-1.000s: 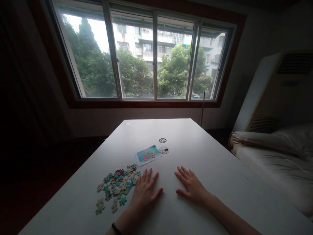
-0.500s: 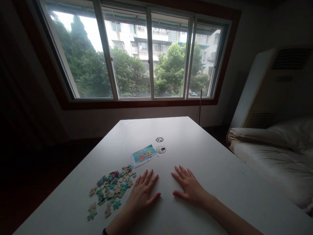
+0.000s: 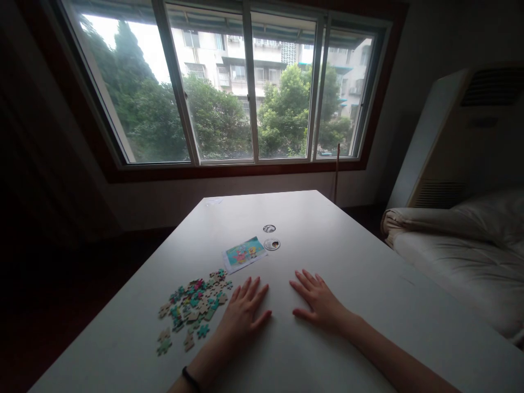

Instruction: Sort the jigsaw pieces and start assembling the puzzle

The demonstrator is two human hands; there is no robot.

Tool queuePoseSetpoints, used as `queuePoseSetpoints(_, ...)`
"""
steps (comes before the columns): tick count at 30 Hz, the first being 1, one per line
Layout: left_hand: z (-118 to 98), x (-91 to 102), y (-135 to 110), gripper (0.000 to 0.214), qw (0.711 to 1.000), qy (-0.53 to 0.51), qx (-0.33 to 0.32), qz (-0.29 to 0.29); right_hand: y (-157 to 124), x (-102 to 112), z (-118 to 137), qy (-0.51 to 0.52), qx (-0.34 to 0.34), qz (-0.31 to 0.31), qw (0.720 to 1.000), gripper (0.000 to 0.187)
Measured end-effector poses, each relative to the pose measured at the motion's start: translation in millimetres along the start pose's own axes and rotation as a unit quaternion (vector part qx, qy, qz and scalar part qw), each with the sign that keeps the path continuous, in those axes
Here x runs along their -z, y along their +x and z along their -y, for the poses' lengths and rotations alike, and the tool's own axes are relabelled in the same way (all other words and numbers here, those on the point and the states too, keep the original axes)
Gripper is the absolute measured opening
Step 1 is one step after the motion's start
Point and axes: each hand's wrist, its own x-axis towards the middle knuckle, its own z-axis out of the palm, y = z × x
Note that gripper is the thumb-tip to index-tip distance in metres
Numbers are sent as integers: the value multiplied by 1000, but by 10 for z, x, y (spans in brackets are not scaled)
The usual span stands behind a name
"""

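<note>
My left hand lies flat on the white table, fingers spread, holding nothing. Just to its left is a loose heap of jigsaw pieces, teal, pink and tan, almost touching my fingertips. My right hand also rests flat and open on the table, a short gap away from the left one. Beyond my hands lies a small colourful picture card, and beside it two small round clear lids.
A wide window with trees and buildings outside fills the far wall. A white padded couch or bedding stands close to the table's right side. The room's left side is dark. A thin stick leans below the window.
Both hands stay flat in the same pose. The view has shifted slightly, so everything sits a little higher and to the right than half a second ago.
</note>
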Motion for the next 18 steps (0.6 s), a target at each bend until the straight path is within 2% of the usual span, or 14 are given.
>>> queuePoseSetpoints(18,12,-4,-32,55,1000,-13,-5,-11,3,-57,-33,-2,6,-12,1000,69)
